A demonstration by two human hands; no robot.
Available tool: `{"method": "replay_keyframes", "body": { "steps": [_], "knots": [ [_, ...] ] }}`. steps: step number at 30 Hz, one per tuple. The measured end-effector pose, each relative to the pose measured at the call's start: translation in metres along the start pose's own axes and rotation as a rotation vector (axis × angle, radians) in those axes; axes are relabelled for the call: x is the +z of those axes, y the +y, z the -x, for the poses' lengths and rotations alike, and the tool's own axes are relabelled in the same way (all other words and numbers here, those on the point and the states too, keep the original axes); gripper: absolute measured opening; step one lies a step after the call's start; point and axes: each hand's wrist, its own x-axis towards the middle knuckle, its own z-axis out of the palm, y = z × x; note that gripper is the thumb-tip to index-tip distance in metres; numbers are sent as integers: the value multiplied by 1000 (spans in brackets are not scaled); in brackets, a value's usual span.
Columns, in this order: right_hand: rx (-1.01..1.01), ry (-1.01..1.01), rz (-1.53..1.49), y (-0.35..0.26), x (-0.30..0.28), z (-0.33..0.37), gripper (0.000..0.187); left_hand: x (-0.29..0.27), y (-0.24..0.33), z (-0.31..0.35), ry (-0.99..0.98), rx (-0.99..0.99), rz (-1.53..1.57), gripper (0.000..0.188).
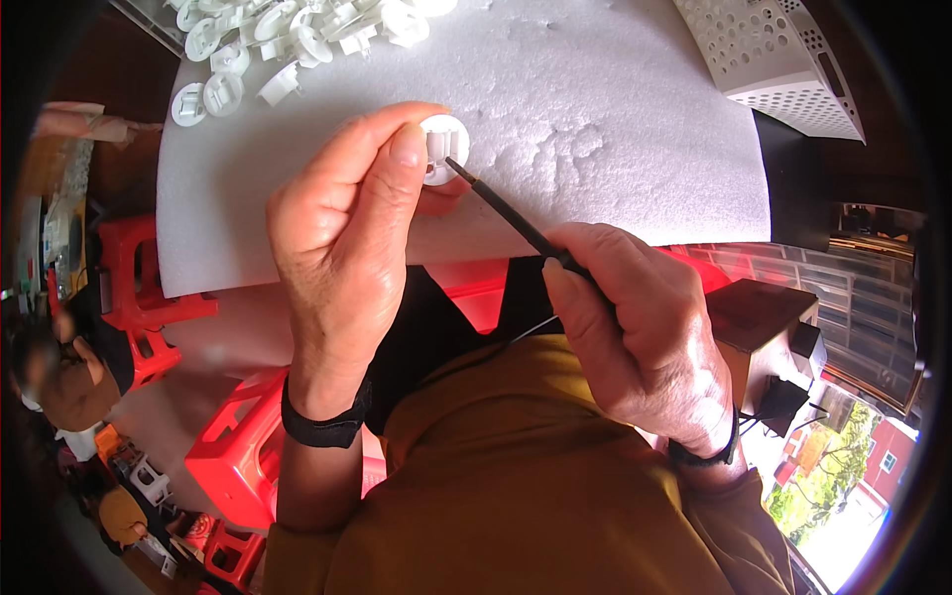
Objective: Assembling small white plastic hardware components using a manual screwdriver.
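Observation:
Above the table's near part, my left hand (347, 218) pinches a round white plastic part (443, 139) between thumb and fingers. Slots and raised ribs show on the face of this disc. My right hand (645, 317) is wrapped round a thin black tool (516, 220) with a narrow metal tip, like a soldering iron or a screwdriver; which one I cannot tell. A thin cable runs near that hand. The tool's tip touches or nearly touches the middle of the white disc. My left fingertips are partly hidden behind the disc.
White foam sheeting (615, 188) covers the table. A heap of similar white plastic parts (297, 35) lies at the far left. At the far right stands a perforated white box (783, 74). Red plastic stools (233, 456) are at the left, with people beyond them. A brown box (759, 322) sits right.

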Motion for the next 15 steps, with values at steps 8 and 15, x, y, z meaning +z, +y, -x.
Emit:
{"method": "replay_keyframes", "body": {
  "steps": [8, 15],
  "knots": [
    [-67, 12, 26, 3, -1, -2, 15, 0, 0, 0, 4, -11, -23, 19],
    [-48, -9, 33, 0, -3, -4, 15, -1, -2, 1, 6, -5, -22, 18]
  ]
}}
